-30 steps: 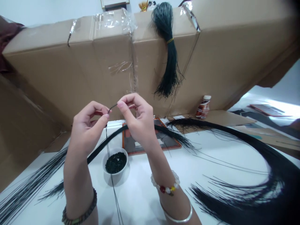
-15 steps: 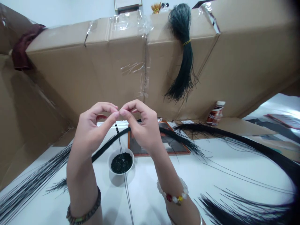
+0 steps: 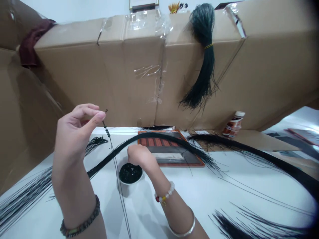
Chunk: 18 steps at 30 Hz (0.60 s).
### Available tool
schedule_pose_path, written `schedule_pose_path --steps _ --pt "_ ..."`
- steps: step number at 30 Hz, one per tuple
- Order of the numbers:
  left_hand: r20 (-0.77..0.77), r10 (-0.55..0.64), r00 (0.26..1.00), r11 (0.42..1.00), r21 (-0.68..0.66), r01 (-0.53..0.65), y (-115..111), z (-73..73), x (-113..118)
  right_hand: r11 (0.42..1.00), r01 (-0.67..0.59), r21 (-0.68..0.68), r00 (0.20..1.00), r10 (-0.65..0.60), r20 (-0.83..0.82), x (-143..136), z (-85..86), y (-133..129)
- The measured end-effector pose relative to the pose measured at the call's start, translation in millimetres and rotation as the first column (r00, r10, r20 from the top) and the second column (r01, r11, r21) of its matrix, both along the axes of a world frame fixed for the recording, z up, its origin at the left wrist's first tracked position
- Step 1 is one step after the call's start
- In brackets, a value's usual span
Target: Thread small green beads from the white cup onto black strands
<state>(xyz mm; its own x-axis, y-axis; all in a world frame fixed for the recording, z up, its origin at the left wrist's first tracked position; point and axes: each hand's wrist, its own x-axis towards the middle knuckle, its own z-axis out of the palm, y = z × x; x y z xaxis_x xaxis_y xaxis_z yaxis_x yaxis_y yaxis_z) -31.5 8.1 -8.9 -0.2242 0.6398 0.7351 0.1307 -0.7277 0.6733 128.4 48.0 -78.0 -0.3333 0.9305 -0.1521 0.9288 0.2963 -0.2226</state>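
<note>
My left hand (image 3: pixel 74 129) is raised on the left, thumb and forefinger pinched on a thin dark cord (image 3: pixel 121 189). Short cord ends poke out above the fingertips. Just under them, several small dark beads (image 3: pixel 107 130) sit threaded on the cord, which hangs in two strands to the bottom edge. A small white bowl (image 3: pixel 131 186) of tiny black beads (image 3: pixel 130 174) stands behind the strands. My right hand (image 3: pixel 140 155) is over the bowl's far rim, fingers curled down towards the beads. Its fingertips are hidden, so what they hold cannot be seen.
A long bundle of dark cords (image 3: pixel 154 135) arches behind the bowl, before a red-framed tray (image 3: pixel 174 164). More black cords (image 3: pixel 261 152) curve on the right. A tied cord bundle (image 3: pixel 208 61) hangs over a cardboard wall (image 3: pixel 112 79). A bottle (image 3: pixel 233 126) stands at right.
My hands have parted from their joint pinch. The right hand has dropped to the bowl; the left has moved left with the beaded cord. The view has shifted slightly.
</note>
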Motion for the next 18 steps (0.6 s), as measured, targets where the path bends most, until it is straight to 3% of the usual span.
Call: schedule_pose_path --steps 6,10,15,18 --pt "0.086 0.055 0.995 0.998 -0.045 -0.051 1 -2.7 -19 0.994 0.029 -0.104 0.985 -0.010 0.172 -30 -33.1 17" --pt "-0.007 0.052 0.999 0.996 -0.067 -0.052 1 -3.4 -23 0.988 0.045 -0.147 0.973 -0.010 0.230 -36 -45.4 19" --pt "-0.002 0.032 0.999 0.997 -0.064 -0.032 0 -2.6 -21 0.986 0.046 -0.162 0.967 -0.004 0.253 -41 -51.9 18" --pt "-0.003 0.026 1.000 0.999 -0.042 -0.026 -2 -1.0 -17 0.986 0.017 -0.165 0.977 0.018 0.211 -37 -43.8 17"
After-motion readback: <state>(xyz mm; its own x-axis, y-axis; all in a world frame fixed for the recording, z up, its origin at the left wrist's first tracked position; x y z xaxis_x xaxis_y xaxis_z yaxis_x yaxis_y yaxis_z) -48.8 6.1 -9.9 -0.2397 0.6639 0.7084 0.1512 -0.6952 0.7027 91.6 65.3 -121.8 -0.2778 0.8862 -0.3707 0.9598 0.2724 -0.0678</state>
